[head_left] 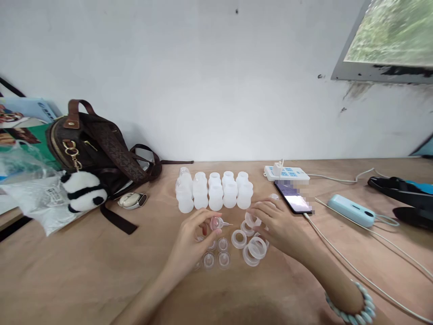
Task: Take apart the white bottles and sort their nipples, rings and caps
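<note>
My left hand [194, 232] pinches a clear baby bottle nipple [216, 223] between thumb and fingers, its thin pointed end facing right. On the right, my right hand [270, 219] has its fingers and thumb around a translucent bottle collar ring [252, 220]. Several more collar rings lie below that hand, among them a loose ring [239, 239] and one leaning on another [257, 248]. Clear round nipples [223, 259] stand in rows beneath my left hand, which partly hides them. Behind both hands, white translucent bottles [215, 198] stand in rows; clear domes top some at the left.
A brown backpack [101, 140] with a panda plush [84, 192] stands at the left, near a plastic bag [40, 194]. To the right are a power strip [287, 173], a phone [292, 197], a light-blue device [352, 210] and cables crossing the table.
</note>
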### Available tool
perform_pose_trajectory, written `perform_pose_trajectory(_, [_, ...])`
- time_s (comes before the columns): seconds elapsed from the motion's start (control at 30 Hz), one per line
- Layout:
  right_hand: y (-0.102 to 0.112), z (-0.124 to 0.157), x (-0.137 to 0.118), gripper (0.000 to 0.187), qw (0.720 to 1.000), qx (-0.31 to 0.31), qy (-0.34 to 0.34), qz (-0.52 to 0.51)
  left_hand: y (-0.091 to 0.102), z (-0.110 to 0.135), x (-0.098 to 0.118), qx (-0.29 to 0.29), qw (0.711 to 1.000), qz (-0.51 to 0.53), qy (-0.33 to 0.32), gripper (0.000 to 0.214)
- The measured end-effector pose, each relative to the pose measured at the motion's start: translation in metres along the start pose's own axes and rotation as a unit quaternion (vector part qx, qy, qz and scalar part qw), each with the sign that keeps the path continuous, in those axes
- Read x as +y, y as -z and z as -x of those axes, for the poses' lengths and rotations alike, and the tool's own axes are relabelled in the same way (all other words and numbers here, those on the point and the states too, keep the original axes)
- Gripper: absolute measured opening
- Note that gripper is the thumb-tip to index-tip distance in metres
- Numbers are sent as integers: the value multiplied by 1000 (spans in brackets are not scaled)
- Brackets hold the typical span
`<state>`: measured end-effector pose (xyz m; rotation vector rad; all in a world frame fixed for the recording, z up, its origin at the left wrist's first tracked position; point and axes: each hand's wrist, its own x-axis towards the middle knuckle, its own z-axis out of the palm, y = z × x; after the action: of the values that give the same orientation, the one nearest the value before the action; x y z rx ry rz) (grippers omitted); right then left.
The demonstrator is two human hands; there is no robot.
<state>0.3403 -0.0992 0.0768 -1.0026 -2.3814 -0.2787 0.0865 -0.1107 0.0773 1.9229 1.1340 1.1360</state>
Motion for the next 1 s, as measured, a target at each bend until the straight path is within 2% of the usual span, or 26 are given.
perform_pose_trajectory(0.1, [-3,-1,-17,36,989,125,29,-78,-6,4,1,1,999,35,-1,22])
perform_pose_trajectory(0.17, [-7,0,-31,43,979,147,59,-128,-11,6,3,2,998,56,7,22])
perform_pose_trajectory(0.3, [-16,-1,-49,40,977,129,75,-153,-17,11,7,-17,991,129,38,26])
perform_pose_trajectory(0.53, [-18,-3,-47,39,963,143,30,-225,-18,14,11,-102,957,265,68,44])
perform_pose_trajectory(0.63, [-16,-2,-49,35,948,138,-13,-286,-21,14,12,-82,945,303,90,44])
perform_pose_trajectory(0.8, [-18,0,-50,25,902,131,-81,-403,-22,15,13,-57,940,322,92,40])
perform_pose_trajectory(1.0, [-25,4,-54,15,881,142,-122,-433,-24,16,11,-53,954,287,64,30])
